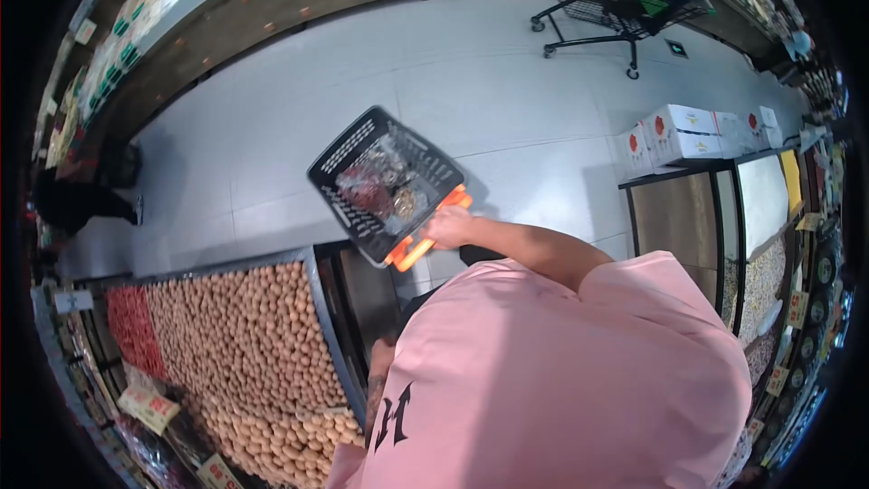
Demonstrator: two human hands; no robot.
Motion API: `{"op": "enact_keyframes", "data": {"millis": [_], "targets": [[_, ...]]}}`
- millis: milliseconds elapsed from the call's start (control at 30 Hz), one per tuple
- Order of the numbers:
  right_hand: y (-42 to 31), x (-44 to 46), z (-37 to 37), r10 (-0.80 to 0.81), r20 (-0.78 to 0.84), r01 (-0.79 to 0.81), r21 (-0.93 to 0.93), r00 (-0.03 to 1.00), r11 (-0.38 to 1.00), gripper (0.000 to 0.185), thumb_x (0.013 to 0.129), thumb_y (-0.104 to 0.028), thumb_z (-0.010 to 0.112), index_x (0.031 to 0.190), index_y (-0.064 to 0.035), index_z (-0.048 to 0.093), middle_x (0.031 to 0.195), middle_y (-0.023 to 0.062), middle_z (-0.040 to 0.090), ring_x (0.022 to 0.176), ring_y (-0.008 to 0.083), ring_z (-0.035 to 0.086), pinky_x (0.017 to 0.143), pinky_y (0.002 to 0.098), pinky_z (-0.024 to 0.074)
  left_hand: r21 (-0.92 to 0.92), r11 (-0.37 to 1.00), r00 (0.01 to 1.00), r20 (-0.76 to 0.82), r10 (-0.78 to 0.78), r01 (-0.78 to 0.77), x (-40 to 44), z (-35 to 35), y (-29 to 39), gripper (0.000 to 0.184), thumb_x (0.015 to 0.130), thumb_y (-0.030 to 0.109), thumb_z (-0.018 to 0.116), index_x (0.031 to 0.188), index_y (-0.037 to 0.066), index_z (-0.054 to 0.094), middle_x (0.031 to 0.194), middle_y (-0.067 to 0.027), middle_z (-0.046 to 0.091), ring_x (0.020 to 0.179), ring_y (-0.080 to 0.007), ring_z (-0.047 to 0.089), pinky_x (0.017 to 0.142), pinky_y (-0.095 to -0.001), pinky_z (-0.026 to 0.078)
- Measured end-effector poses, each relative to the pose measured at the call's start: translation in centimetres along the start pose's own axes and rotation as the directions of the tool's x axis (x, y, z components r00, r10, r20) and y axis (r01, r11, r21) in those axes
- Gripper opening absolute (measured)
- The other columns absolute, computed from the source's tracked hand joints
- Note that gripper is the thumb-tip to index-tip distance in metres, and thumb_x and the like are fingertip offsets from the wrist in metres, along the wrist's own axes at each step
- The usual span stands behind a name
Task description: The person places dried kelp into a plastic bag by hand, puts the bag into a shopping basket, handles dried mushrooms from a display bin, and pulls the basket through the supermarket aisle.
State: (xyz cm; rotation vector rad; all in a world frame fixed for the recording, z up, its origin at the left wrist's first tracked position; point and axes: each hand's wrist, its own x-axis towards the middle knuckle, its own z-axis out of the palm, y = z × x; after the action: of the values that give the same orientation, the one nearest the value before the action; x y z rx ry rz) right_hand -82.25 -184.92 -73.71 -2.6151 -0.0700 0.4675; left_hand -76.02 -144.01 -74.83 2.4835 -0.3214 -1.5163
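Note:
My right hand [448, 226] is closed around the orange handle [415, 254] of a black shopping basket [339, 204], which hangs tilted over the floor. Inside the basket lie clear plastic bags [376, 181], some with reddish contents and one with light-brown contents. Low beside my body, my left hand [384, 355] shows only in part next to the pink shirt; its fingers cannot be made out. Close to it stands a bin of round tan nuts [244, 344] that look like walnuts.
Red goods [136, 330] fill the bin's far-left corner. A shopping cart [625, 0] stands at the back right. White cartons [692, 131] sit on the right-hand bulk bins [674, 217]. A person in dark clothes [77, 204] is at far left. Tiled floor [272, 145] lies between the displays.

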Motion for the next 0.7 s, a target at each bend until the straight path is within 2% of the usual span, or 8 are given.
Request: {"op": "enact_keyframes", "data": {"millis": [33,133,200,333,400,433,500,700], "targets": [[1.6,0.7,0.5,-0.047,-0.038,0.047,0.005,0.998,0.999,0.02,0.07,-0.028,0.07,0.079,-0.0116,0.064,0.065,0.0098,0.066,0.071,0.0306,0.069,0.063,0.0442,0.0553,-0.103,0.979,0.982,0.048,0.181,-0.175,0.9,0.0,-0.4,0.052,0.073,0.041,0.075,0.095,-0.005,0.07,0.091,-0.0269,0.07,0.097,-0.0343,0.07,0.081,-0.0376,0.053],[5.2,3.4,0.1,-0.179,-0.052,0.179,0.0,0.982,0.984,0.018,0.071,-0.028,0.069,0.076,-0.0116,0.064,0.066,0.0088,0.067,0.071,0.0302,0.07,0.063,0.0443,0.0553,-0.085,0.994,0.997,-0.001,0.075,-0.075,1.0,-0.3,3.6,0.026,0.081,0.017,0.071,0.095,-0.005,0.071,0.091,-0.0163,0.072,0.086,-0.027,0.071,0.074,-0.0345,0.054],[6.9,5.0,-0.9,-0.231,-0.025,0.229,-0.05,0.973,0.972,0.018,0.071,-0.028,0.07,0.075,-0.0117,0.064,0.067,0.008,0.067,0.071,0.0293,0.07,0.063,0.044,0.0555,-0.153,0.909,0.852,-0.436,0.29,-0.388,1.4,1.0,5.4,0.025,0.081,0.003,0.066,0.105,-0.004,0.068,0.113,-0.0156,0.065,0.089,-0.0275,0.068,0.072,-0.0348,0.055],[9.1,7.8,-4.1,-0.237,0.055,0.241,-0.089,0.97,0.966,0.019,0.07,-0.027,0.07,0.08,-0.0113,0.064,0.068,0.0083,0.067,0.071,0.0275,0.071,0.063,0.0432,0.0557,-0.305,0.941,0.918,-0.397,0.014,-0.147,-0.6,-1.3,13.6,0.036,0.083,-0.001,0.061,0.118,-0.002,0.061,0.139,-0.0188,0.048,0.103,-0.0317,0.064,0.082,-0.035,0.055],[10.3,9.7,-4.3,-0.241,0.068,0.246,-0.095,0.968,0.965,0.02,0.07,-0.026,0.07,0.081,-0.0104,0.063,0.07,0.0087,0.068,0.07,0.0273,0.07,0.062,0.0424,0.0552,0.022,0.991,0.918,-0.373,0.133,-0.135,1.6,-1.0,11.7,0.033,0.089,0.008,0.054,0.12,-0.005,0.06,0.139,-0.0208,0.048,0.11,-0.0375,0.061,0.093,-0.0387,0.051],[10.7,10.3,-4.7,-0.263,0.042,0.266,-0.109,0.964,0.958,0.021,0.07,-0.027,0.069,0.081,-0.01,0.063,0.07,0.0089,0.068,0.07,0.0275,0.07,0.062,0.042,0.055,0.028,0.988,0.911,-0.385,0.15,-0.151,5.7,2.4,5.4,0.039,0.093,0.018,0.049,0.123,-0.004,0.057,0.138,-0.0235,0.05,0.116,-0.0417,0.056,0.099,-0.042,0.046],[11.6,12.0,-5.4,-0.323,-0.035,0.315,-0.141,0.946,0.939,0.02,0.07,-0.027,0.069,0.079,-0.0095,0.062,0.07,0.0088,0.067,0.069,0.0283,0.069,0.063,0.041,0.0544,0.032,0.999,0.97,-0.243,0.004,0.004,6.3,0.2,9.6,0.047,0.087,0.027,0.055,0.122,-0.004,0.055,0.127,-0.0271,0.056,0.113,-0.0434,0.058,0.095,-0.0479,0.048],[12.9,19.3,-6.7,-0.433,-0.062,0.418,-0.172,0.899,0.892,0.016,0.066,-0.026,0.071,0.072,-0.0135,0.064,0.062,0.009,0.064,0.059,0.0282,0.065,0.053,0.0434,0.0507,0.003,0.998,0.867,-0.496,0.056,-0.063,13.1,-2.8,14.2,0.026,0.086,0.014,0.051,0.101,-0.005,0.061,0.107,-0.0284,0.063,0.095,-0.0451,0.064,0.083,-0.0516,0.053]]}}
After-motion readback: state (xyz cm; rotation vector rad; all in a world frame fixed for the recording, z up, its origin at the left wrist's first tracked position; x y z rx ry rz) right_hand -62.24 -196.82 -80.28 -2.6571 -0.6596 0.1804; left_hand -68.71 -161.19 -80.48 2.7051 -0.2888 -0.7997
